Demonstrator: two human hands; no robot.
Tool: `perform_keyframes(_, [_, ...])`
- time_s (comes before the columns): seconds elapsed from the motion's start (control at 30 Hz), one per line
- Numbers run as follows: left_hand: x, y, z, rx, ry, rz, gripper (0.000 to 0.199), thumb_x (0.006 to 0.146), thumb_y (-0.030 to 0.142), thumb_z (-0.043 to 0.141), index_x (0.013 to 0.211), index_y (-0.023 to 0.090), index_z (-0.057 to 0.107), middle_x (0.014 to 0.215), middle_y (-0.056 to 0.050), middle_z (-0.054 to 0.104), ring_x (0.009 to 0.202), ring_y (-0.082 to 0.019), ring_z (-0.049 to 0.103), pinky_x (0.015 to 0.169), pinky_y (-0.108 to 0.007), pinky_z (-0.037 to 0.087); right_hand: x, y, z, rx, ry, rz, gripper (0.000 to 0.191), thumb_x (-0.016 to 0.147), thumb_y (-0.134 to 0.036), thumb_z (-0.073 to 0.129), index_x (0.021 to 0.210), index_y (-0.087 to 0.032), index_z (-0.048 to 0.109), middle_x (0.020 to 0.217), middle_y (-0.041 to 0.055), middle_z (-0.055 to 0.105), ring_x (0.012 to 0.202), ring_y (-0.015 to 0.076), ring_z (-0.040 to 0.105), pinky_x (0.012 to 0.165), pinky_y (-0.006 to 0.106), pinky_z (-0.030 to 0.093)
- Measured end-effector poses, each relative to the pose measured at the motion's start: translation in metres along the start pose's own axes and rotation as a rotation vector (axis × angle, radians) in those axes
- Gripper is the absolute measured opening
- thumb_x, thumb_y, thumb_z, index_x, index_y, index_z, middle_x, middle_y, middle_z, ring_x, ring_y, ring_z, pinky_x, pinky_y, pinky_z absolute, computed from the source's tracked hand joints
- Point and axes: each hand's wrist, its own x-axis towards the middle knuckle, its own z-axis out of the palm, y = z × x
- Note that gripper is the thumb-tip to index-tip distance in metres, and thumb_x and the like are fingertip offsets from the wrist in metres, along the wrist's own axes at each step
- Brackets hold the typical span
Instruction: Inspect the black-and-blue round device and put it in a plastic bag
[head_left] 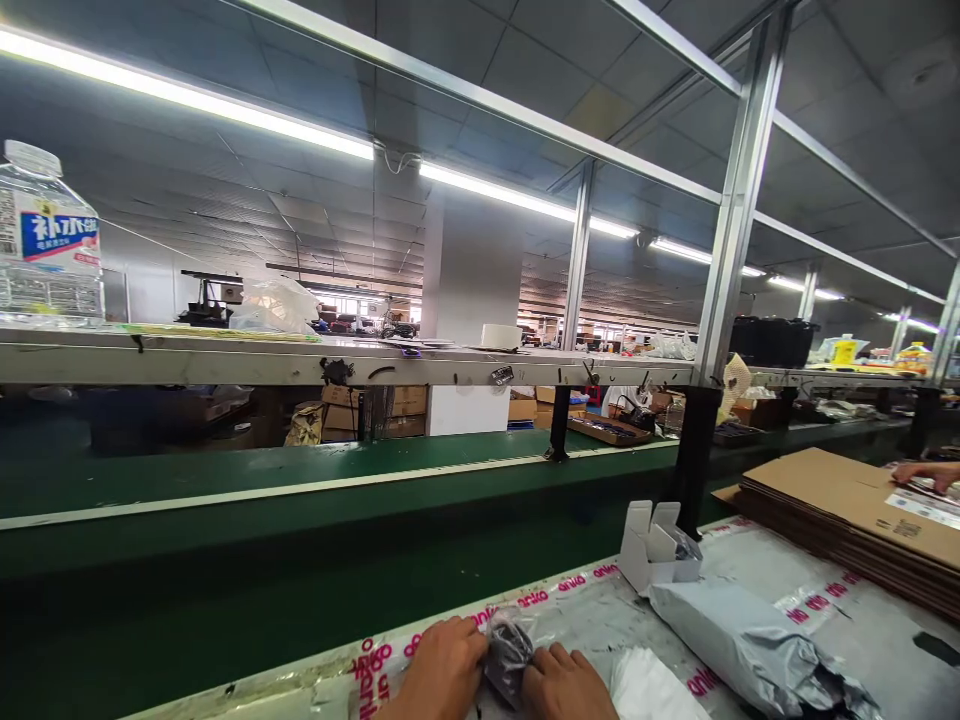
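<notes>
— Where is the small crinkled plastic pouch (508,650) now?

— I see it at the bottom edge of the view, on the near worktable (750,565), which is covered with clear film with pink print. It sits exactly between my two hands. The left hand (442,672) touches it from the left side, the right hand (562,688) from the right side, so both are equally near.

— How do the fingers stand?

— The fingers of both hands are curled in and pinch the pouch. It is bunched up, so I cannot tell a clear long axis; it stands a little up between the fingertips, away from me.

— And around it?

— Just to the right lies a white poly bag (649,690), and further right a long grey mailer bag (739,640), lying diagonally. Behind the mailer an open small white carton (656,560) stands. At the far right there is a stack of flat cardboard (847,505), and another person's hand (926,473) rests on it. Beyond the table runs the green conveyor belt (262,480). A water bottle (46,240) stands on the upper shelf (225,358) at the left.
</notes>
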Motion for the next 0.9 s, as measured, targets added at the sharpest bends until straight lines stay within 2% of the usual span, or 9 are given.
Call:
perform_keyframes(0.13, [0.000, 0.004, -0.024, -0.218, -0.005, -0.111, 0.016, 0.082, 0.006, 0.059, 0.086, 0.018, 0.069, 0.096, -0.005, 0.070, 0.090, -0.024, 0.065, 0.074, -0.029, 0.040, 0.022, -0.005, -0.024, 0.204, -0.175, 0.229, 0.024, 0.082, -0.004, 0.056, 0.079, -0.017, 0.076, 0.090, 0.0148, 0.075, 0.086, 0.0289, 0.069, 0.069, 0.032, 0.039])
perform_keyframes(0.27, [0.008, 0.004, -0.038, -0.456, 0.010, -0.269, 0.014, 0.083, 0.006, 0.058, 0.081, 0.017, 0.067, 0.087, -0.004, 0.071, 0.088, -0.022, 0.065, 0.071, -0.027, 0.039, 0.044, 0.006, -0.042, 0.577, -0.291, 0.416, 0.015, 0.075, -0.011, 0.056, 0.068, -0.017, 0.068, 0.071, 0.0057, 0.070, 0.073, 0.0211, 0.066, 0.062, 0.027, 0.037])
perform_keyframes(0.37, [0.019, 0.004, -0.038, -0.648, -0.033, -0.431, 0.016, 0.082, 0.004, 0.055, 0.073, 0.016, 0.060, 0.073, -0.004, 0.069, 0.078, -0.022, 0.068, 0.063, -0.026, 0.042, 0.053, 0.014, -0.037, 0.883, -0.387, 0.553, 0.006, 0.071, -0.021, 0.054, 0.068, -0.019, 0.058, 0.060, 0.0003, 0.058, 0.056, 0.0140, 0.054, 0.051, 0.023, 0.034])
perform_keyframes(0.43, [0.025, 0.006, -0.034, -0.784, -0.088, -0.565, 0.019, 0.086, 0.005, 0.049, 0.072, 0.018, 0.054, 0.058, -0.002, 0.062, 0.063, -0.023, 0.067, 0.054, -0.026, 0.042, 0.055, 0.015, -0.027, 1.032, -0.409, 0.646, 0.012, 0.069, -0.032, 0.053, 0.067, -0.021, 0.050, 0.056, -0.0021, 0.050, 0.047, 0.0114, 0.043, 0.045, 0.023, 0.029])
perform_keyframes(0.53, [0.030, 0.009, -0.031, -0.972, -0.160, -0.702, 0.024, 0.091, 0.008, 0.046, 0.070, 0.018, 0.049, 0.052, 0.001, 0.056, 0.050, -0.019, 0.062, 0.046, -0.024, 0.043, 0.055, 0.013, -0.016, 1.190, -0.325, 0.735, 0.028, 0.063, -0.048, 0.052, 0.069, -0.023, 0.041, 0.056, -0.0033, 0.046, 0.047, 0.0100, 0.039, 0.044, 0.021, 0.027])
perform_keyframes(0.67, [0.030, 0.013, -0.037, -1.167, -0.196, -0.721, 0.029, 0.094, 0.014, 0.055, 0.065, 0.015, 0.051, 0.059, 0.002, 0.058, 0.052, -0.012, 0.060, 0.047, -0.020, 0.046, 0.056, 0.012, -0.017, 1.276, -0.159, 0.770, 0.036, 0.056, -0.053, 0.054, 0.074, -0.023, 0.043, 0.067, -0.0008, 0.050, 0.059, 0.0117, 0.048, 0.050, 0.020, 0.033])
perform_keyframes(0.8, [0.027, 0.015, -0.050, -1.238, -0.172, -0.709, 0.024, 0.089, 0.010, 0.054, 0.066, 0.015, 0.052, 0.060, 0.000, 0.060, 0.051, -0.012, 0.061, 0.044, -0.019, 0.044, 0.059, 0.017, -0.028, 1.234, -0.078, 0.788, 0.035, 0.057, -0.052, 0.051, 0.075, -0.022, 0.046, 0.068, -0.0006, 0.050, 0.060, 0.0128, 0.050, 0.051, 0.021, 0.034])
perform_keyframes(0.9, [0.021, 0.013, -0.057, -1.228, -0.106, -0.692, 0.017, 0.084, 0.009, 0.050, 0.069, 0.016, 0.051, 0.059, -0.001, 0.061, 0.047, -0.013, 0.060, 0.038, -0.018, 0.037, 0.059, 0.024, -0.040, 1.126, -0.034, 0.742, 0.030, 0.062, -0.049, 0.051, 0.076, -0.022, 0.049, 0.066, 0.0001, 0.052, 0.061, 0.0154, 0.053, 0.050, 0.023, 0.032])
